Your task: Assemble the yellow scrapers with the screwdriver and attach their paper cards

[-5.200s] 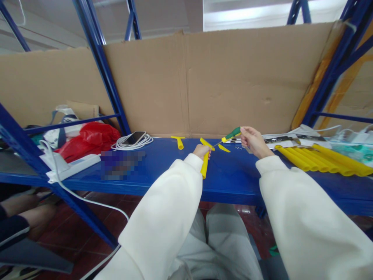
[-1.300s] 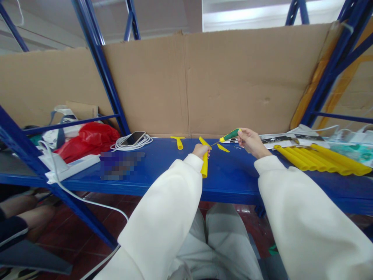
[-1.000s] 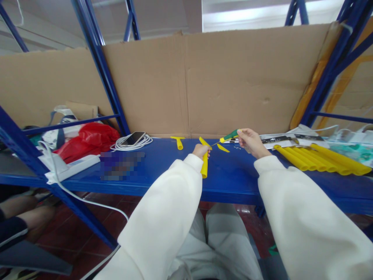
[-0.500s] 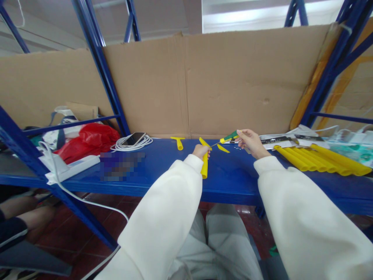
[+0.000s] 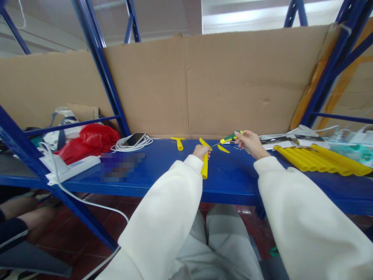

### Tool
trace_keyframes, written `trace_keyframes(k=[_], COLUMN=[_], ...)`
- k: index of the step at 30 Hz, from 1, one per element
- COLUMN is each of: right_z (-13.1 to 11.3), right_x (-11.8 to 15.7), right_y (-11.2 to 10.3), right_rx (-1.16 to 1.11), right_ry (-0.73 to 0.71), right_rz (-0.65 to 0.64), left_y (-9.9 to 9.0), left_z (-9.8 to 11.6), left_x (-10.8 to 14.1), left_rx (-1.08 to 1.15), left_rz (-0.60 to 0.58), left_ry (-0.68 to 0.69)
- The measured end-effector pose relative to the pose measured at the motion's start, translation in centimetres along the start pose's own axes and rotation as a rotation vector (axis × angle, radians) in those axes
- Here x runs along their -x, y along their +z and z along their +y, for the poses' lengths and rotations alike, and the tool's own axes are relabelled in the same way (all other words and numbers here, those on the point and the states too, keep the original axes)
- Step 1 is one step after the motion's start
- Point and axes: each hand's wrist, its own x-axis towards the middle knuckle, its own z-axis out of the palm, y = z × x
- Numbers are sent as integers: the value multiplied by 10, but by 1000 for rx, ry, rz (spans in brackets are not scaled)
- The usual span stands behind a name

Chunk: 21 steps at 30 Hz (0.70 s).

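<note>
My left hand [image 5: 201, 151] is wrapped round a yellow plastic piece with a tube-like handle [image 5: 205, 169] and a crosspiece at its upper end. In my right hand [image 5: 250, 144] is a screwdriver [image 5: 229, 138] with a green and yellow handle, its end pinched by my fingers. The thin shaft slants down to the left and reaches the yellow piece beside my left fingers; the exact contact is too small to make out. Just right of it lies a thin pointed yellow piece [image 5: 223, 149]. A yellow T-shaped piece [image 5: 180, 144] lies to the left.
Several yellow tubes [image 5: 316, 157] lie side by side at the right of the blue shelf [image 5: 171, 171]. On the left are a phone [image 5: 134, 139] on a coiled white cable, a red bag [image 5: 90, 142] and a power strip [image 5: 77, 167]. Cardboard [image 5: 227, 85] stands behind.
My right fingers have shifted slightly at the end of the screwdriver handle. My left hand and the yellow piece stay in place.
</note>
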Motion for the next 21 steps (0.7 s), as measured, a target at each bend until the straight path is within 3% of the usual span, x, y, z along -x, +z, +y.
trace_keyframes(k=[21], right_z=[-7], right_x=[4], right_y=[5], right_rx=[-1], right_ry=[94], right_rz=[100], left_y=[0], left_z=[2], left_x=[6], left_rx=[-17], left_rz=[-24], left_ry=[12])
